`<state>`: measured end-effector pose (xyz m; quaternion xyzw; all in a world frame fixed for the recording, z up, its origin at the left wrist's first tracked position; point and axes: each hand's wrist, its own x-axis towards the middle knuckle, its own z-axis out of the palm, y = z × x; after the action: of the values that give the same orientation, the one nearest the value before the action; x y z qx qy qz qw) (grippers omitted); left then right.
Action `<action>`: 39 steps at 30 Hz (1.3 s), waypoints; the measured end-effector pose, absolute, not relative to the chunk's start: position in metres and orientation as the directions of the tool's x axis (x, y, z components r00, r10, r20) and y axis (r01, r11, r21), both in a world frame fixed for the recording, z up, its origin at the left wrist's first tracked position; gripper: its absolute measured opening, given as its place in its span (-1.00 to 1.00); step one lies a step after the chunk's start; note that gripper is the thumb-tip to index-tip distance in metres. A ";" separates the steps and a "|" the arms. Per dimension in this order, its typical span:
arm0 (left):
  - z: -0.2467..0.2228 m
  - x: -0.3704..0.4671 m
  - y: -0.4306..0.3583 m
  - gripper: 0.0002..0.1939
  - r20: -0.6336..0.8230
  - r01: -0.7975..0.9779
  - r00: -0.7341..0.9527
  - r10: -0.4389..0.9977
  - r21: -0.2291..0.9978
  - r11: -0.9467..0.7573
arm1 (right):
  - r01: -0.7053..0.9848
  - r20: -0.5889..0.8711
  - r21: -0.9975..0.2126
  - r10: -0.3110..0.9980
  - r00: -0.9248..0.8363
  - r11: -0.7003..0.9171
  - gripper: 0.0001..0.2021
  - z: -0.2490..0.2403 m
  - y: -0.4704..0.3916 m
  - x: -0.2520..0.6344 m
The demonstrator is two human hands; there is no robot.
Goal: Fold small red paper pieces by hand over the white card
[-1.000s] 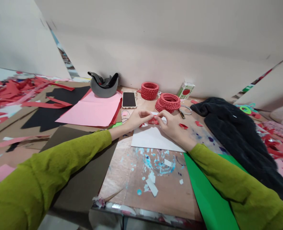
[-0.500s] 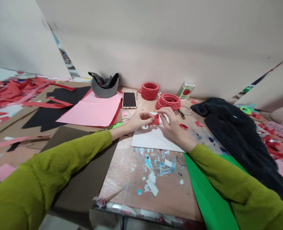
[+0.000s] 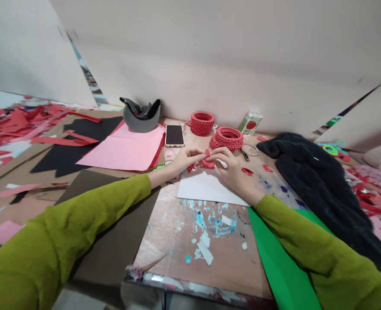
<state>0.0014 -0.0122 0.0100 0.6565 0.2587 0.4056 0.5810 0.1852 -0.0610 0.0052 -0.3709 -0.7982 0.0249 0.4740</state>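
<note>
From my end, I am pinching a small red paper piece [image 3: 207, 162] between the fingertips of the left hand [image 3: 184, 161] and the right hand [image 3: 231, 168], over the far part of the white sheet [image 3: 208, 187]. A red ridged ring [image 3: 231, 142] is sitting just beyond the right hand; a phone [image 3: 174, 135] is lying far left, a dark furry cloth [image 3: 319, 185] right.

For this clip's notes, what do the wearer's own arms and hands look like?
Long, plain yellow-green sleeves cover both arms, left sleeve and right sleeve, ending near the wrists. The left hand and right hand are ungloved; no watch shows.
</note>
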 end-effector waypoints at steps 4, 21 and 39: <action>0.008 0.001 -0.010 -0.74 0.232 -0.133 0.521 0.821 0.973 -0.190 | 0.584 0.717 -0.425 0.651 -0.250 0.692 -0.91 0.007 -0.062 0.183; 0.008 0.001 -0.012 -0.71 0.190 -0.039 0.562 0.805 0.978 -0.204 | 0.486 0.595 -0.673 0.798 -0.093 0.558 -0.87 0.002 -0.052 0.189; 0.006 0.000 -0.008 -0.66 0.176 0.037 0.699 0.693 0.959 -0.281 | 0.393 0.529 -0.761 0.844 -0.085 0.516 -0.76 0.003 -0.051 0.190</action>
<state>0.0000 -0.0085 0.0064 0.7420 0.2458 0.3000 0.5468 0.1901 -0.0508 0.0033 -0.4403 -0.7029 0.2195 0.5137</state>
